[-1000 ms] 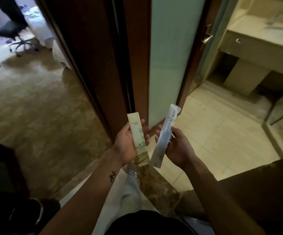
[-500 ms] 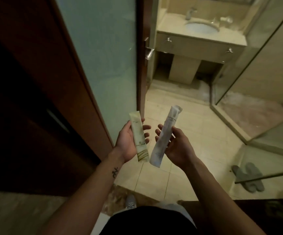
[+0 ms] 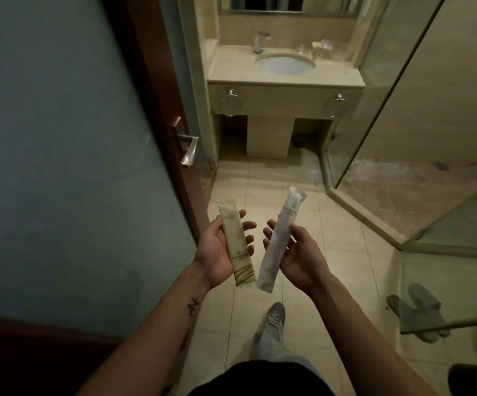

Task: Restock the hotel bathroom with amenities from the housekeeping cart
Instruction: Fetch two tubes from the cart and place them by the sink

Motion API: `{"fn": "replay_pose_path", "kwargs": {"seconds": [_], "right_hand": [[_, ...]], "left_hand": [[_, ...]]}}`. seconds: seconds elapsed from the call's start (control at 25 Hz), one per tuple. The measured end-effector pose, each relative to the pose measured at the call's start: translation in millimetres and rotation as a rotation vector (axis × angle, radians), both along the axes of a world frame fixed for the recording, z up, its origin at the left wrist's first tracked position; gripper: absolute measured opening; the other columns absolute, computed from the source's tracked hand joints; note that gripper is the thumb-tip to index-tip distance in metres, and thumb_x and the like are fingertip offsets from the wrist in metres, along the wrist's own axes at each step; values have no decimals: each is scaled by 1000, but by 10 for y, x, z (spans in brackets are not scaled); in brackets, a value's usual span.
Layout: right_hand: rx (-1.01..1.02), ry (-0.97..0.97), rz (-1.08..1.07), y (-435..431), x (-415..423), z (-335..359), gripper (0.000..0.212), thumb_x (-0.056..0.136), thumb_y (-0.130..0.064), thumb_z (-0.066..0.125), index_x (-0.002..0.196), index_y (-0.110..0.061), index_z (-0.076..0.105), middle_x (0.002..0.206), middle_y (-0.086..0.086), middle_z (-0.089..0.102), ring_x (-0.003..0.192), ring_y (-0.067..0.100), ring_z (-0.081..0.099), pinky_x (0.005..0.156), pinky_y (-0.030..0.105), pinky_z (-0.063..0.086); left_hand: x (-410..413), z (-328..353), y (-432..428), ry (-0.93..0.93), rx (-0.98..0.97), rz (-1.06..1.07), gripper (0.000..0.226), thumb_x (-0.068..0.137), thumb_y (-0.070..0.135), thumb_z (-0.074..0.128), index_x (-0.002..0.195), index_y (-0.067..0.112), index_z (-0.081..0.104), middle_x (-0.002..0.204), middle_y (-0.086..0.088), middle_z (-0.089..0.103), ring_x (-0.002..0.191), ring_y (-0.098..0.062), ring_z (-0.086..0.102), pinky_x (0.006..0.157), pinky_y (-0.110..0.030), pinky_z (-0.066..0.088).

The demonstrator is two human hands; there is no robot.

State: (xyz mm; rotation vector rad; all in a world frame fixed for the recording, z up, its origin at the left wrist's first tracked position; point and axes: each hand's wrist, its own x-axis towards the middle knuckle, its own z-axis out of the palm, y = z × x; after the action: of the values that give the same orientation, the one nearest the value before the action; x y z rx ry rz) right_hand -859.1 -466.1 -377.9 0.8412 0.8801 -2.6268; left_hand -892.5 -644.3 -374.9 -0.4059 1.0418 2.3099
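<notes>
Hands come first: the left hand (image 3: 218, 252) and the right hand (image 3: 298, 260) are both held palm up in front of the body, each with one amenity in it, just inside the bathroom doorway. On the left stands the open frosted-glass door (image 3: 60, 138), and on the right the glass shower wall (image 3: 431, 95). Straight ahead, well apart from the hands, is the vanity counter (image 3: 337, 77) with its basin (image 3: 284, 64) and tap (image 3: 261, 41). Some small items (image 3: 320, 47) stand at its back right corner, too small to name. A pair of slippers (image 3: 417, 312) lies on the floor (image 3: 288, 178) at the right, near the glass.

The cream packet (image 3: 235, 244) lies along the left palm, with the thumb at one edge and the fingers loosely curled behind it. The white packet (image 3: 278, 241) stands more upright in the right hand, whose fingers curl round its middle.

I judge the task to be in its middle part. The amenities are in hand and at the bathroom, but neither is set down yet. What is left is to walk to the counter and place both packets there.
</notes>
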Motion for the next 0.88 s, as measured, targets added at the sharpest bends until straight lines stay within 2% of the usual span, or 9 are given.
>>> {"fn": "replay_pose_path", "kwargs": {"seconds": [0.12,0.4,0.64,0.88], "right_hand": [[-24,-28,-22,299,-713,-85,35,104,-25,46,123,0,63,123,13,71,114,25,67,102,41,50],[2,59,-18,1118,-2315,129,38,104,-27,48,132,-3,57,125,13,71,112,25,71,94,41,55],[47,42,-87,1565,-3286,87,36,104,-28,49,130,-4,58,123,14,72,111,26,71,91,41,56],[148,-32,-238,2032,-4518,-48,28,104,-27,49,117,-7,64,110,12,76,109,26,68,98,43,52]], "left_hand": [[-702,-20,370,6,-31,-33,47,104,45,36,123,13,65,97,-8,70,77,-20,59,71,-35,48],[-2380,165,1144,43,-78,-24,47,103,44,36,123,11,63,99,-10,68,79,-21,56,72,-37,48],[-3510,50,1626,20,-82,-83,48,103,44,35,124,11,63,101,-11,67,81,-22,55,75,-38,47],[-4979,-29,2238,8,-1,-223,49,104,45,35,129,13,63,99,-10,68,79,-22,57,74,-38,48]]}}
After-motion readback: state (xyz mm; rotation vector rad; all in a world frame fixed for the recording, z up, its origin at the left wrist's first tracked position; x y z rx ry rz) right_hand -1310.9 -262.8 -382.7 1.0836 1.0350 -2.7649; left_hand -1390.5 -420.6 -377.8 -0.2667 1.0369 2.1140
